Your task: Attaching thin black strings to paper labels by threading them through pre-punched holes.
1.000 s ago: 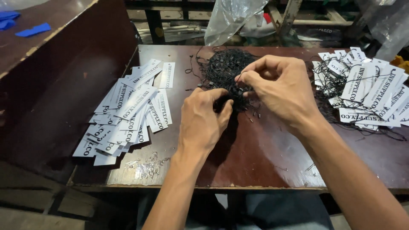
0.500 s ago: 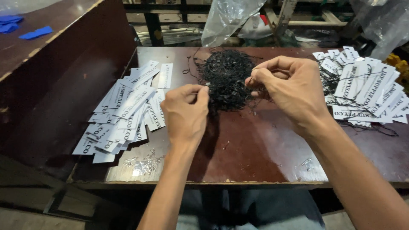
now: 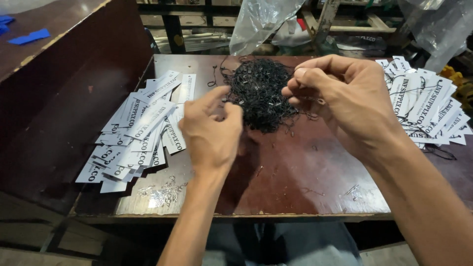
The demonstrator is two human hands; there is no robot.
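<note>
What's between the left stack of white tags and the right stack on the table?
In the head view, between the left tags and right tags lies a tangle of black strings, with both hands, left and right, at it.

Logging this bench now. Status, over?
Left hand and right hand pinched at the black string tangle. White tags lie left, untouched. Nothing in the way.

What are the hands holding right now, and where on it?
Both hands, left and right, pinch thin black strings at the edges of the tangled pile; exact hold points are hidden by the fingers.
</note>
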